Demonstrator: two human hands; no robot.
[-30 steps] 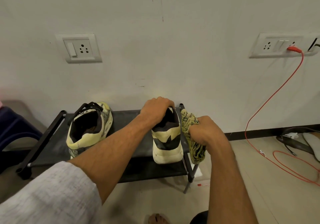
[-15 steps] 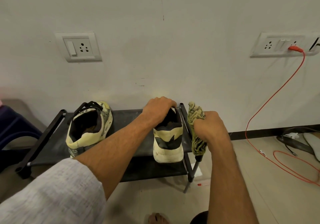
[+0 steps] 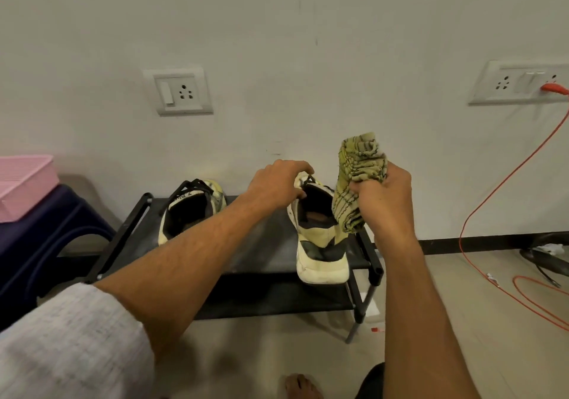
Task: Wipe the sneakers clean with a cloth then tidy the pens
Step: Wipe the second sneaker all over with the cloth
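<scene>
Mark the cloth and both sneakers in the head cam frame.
cloth (image 3: 358, 164), head view, on the bunched upper part above the fingers.
right sneaker (image 3: 318, 235), head view, on the cream heel panel.
left sneaker (image 3: 187, 212), head view, on the dark lining inside the opening.

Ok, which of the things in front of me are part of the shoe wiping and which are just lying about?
Job in hand:
cloth, gripped by right hand
held sneaker, gripped by left hand
other sneaker
shoe rack

Lying about:
pink tray
blue stool
red cable
wall socket

No pens in view.
</scene>
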